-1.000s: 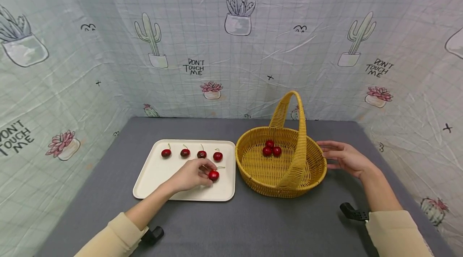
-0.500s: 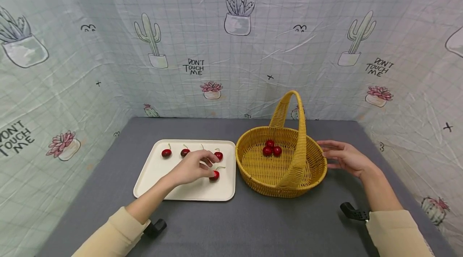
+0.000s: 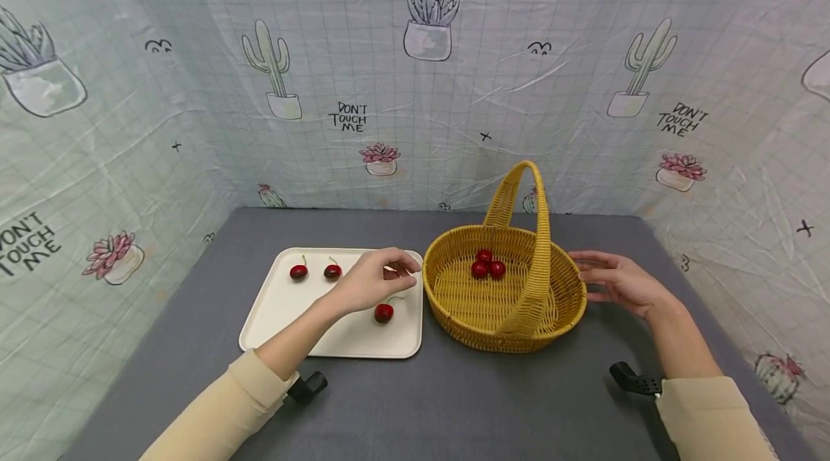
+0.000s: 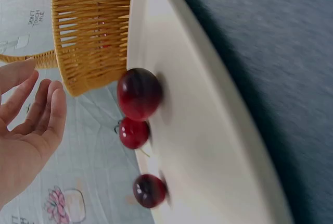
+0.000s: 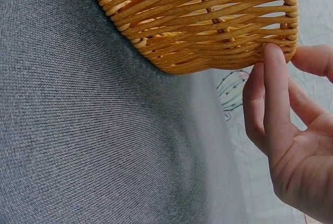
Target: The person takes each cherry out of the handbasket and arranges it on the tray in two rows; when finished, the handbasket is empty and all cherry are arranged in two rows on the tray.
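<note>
While the person's left hand point(image 3: 372, 282) hangs over the right end of the cream rectangular tray point(image 3: 272, 324), left of centre in the frame, its fingers point(image 4: 56, 112) are loosely bent and apart from the thumb, nothing visible between them. The right hand point(image 3: 625, 284), at centre right, rests its fairly straight fingers point(image 5: 277, 96) against the yellow-brown oval woven basket point(image 3: 457, 325). What I'd worry about is a careless brush of that low left hand, which could set the round, glossy dark-red cherry point(image 3: 384, 313) below it rolling over the smooth tray; a firm push from the right might also slide the basket along the grey counter point(image 3: 421, 410). That cherry lies near the tray's lower right, plump, almost black on one side, its thin pale stem leaning up and right. Two stemmed cherries point(image 3: 298, 272) sit toward the tray's upper left, and three redder ones point(image 3: 480, 270) huddle in the basket.
</note>
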`<state>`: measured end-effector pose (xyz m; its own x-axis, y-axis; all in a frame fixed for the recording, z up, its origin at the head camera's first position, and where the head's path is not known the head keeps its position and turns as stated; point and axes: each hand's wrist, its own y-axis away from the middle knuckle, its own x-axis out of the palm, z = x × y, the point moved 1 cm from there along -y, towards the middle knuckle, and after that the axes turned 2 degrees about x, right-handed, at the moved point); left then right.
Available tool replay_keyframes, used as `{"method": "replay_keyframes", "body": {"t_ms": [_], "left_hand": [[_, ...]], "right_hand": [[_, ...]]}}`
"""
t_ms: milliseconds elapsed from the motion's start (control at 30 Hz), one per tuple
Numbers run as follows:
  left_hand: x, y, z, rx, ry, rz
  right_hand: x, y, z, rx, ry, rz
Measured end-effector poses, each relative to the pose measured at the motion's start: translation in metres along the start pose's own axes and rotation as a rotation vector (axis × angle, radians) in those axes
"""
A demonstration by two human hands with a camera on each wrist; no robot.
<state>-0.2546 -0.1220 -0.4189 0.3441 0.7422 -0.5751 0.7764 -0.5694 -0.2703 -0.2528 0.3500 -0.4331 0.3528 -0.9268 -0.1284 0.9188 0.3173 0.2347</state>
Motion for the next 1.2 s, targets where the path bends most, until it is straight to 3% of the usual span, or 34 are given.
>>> {"method": "replay_keyframes", "body": {"t_ms": [300, 500, 700, 1000, 1200], "left_hand": [[0.011, -0.023, -0.008, 0.039, 0.045, 0.041], [0.020, -0.039, -0.015, 0.078, 0.019, 0.026], [0.030, -0.056, -0.020, 0.076, 0.003, 0.034], [0.047, -0.080, -0.021, 0.062, -0.050, 0.092], [0.059, -0.096, -0.019, 0.042, -0.096, 0.168]], "right_hand": [[-0.001, 0.000, -0.001, 0.003, -0.008, 0.000], [0.000, -0.001, -0.001, 0.005, -0.009, 0.002], [-0.001, -0.002, -0.001, 0.003, -0.004, 0.003], [-0.002, -0.001, 0.000, -0.003, -0.004, 0.013], [-0.001, -0.001, 0.001, 0.001, -0.012, 0.010]]}}
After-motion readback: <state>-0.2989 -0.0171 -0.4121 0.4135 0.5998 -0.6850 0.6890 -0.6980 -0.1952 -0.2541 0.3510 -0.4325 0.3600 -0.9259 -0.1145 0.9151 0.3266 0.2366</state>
